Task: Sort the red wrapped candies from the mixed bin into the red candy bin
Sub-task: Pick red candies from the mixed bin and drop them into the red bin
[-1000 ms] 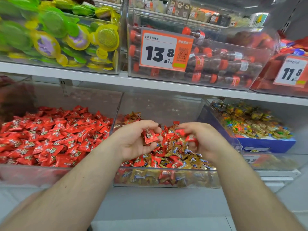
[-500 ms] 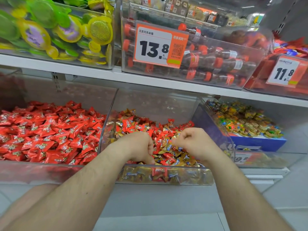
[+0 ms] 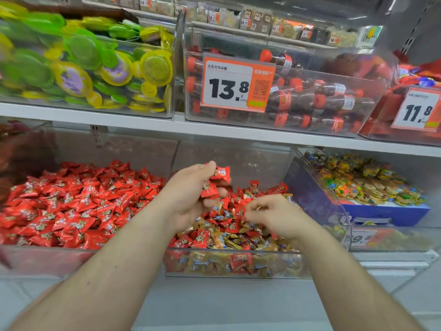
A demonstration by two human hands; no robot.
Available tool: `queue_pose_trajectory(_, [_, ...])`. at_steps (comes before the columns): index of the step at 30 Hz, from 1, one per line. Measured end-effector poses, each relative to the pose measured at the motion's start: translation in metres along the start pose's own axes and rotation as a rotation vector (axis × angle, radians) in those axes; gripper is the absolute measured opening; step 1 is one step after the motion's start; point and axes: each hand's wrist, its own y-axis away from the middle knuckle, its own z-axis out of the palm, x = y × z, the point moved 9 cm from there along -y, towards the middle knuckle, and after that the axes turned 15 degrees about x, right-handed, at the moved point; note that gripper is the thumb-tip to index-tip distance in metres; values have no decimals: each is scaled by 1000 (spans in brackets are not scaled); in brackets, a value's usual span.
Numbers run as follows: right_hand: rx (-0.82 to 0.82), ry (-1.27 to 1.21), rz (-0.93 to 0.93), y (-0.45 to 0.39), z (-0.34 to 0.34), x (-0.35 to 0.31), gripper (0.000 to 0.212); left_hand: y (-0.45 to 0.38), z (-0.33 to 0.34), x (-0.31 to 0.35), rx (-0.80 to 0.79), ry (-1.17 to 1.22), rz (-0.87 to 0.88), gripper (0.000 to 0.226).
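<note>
A: Obs. Left hand (image 3: 191, 194) raised above the mixed bin (image 3: 233, 262), palm turned up, fingers curled round a small clutch of red wrapped candies (image 3: 216, 181); at least two show, one at the fingertips, one lower against the palm.

B: Right hand (image 3: 269, 217)?

A: Low in the mixed bin, knuckles toward the camera, fingers bent down into the pile. Cannot tell whether it has actually pinched a piece; the fingertips are buried among red and gold wrappers.

B: Destination?

A: Red candy bin (image 3: 47, 258), just beside the mixed bin on the left, sharing the clear divider wall. Already heaped with red pieces. The held candies hang over the mixed bin, near that divider, not yet across.

B: Handling estimate?

A: Judged light, each piece a small hard lump inside crinkly glossy film with flared, crimped ends. The film looks slick, so stacked pieces in a cupped palm could slide out if the hand tilts. Not fragile; a drop into the red bin should do no harm.

B: Best hold?

A: Pinch a flared end or squeeze across the middle lump. For several at once, keep the palm cupped and level until over the red bin, then tip
</note>
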Motion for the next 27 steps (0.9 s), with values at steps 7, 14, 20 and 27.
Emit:
queue_pose_trajectory(7, [-240,-1080,620,32,24,-32,23,7,-39,27,39,372,-152,26])
queue_pose_trajectory(14, [-326,-1098,703,58,52,-85,30,2,-115,30,175,587,-234,33])
queue_pose_trajectory(20, [-351,-993,649,53,93,-143,20,1,-175,38,250,607,-179,59])
queue_pose_trajectory(27, [-363,-876,621,42,157,-177,20,-7,-227,52,339,560,-60,36])
